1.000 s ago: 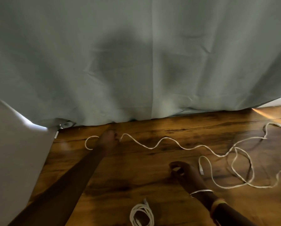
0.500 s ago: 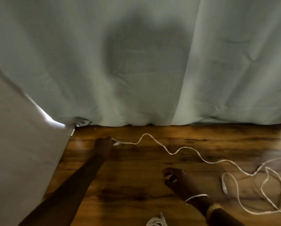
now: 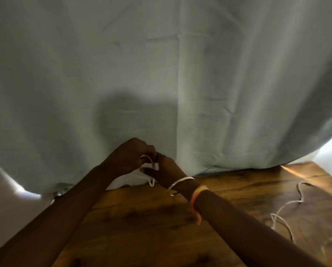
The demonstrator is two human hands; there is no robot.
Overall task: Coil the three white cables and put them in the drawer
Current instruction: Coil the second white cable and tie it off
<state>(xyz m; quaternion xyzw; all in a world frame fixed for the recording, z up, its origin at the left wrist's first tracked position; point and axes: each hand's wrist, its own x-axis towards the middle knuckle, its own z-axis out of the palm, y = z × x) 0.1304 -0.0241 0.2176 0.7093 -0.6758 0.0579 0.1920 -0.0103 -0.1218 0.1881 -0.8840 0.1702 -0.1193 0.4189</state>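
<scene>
Pinches cable loop between left hand and right hand, fingers of both curled on it, above table's far edge, before curtain. Shows loose cable sprawled on table, right side.

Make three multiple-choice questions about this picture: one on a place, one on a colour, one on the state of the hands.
1. Where does the loose cable lie?
A. on the wood, at the right
B. in a drawer
C. on a chair

2. What colour is it?
A. black
B. white
C. red

3. What do the left hand and the right hand do?
A. lie flat on the wood
B. hold a cable loop between them
C. hang apart, holding nothing

Key:
1 A, it winds over the wood near the right edge.
2 B, it shows pale against the brown.
3 B, the hands meet before the curtain, fingers on the loop.
</scene>
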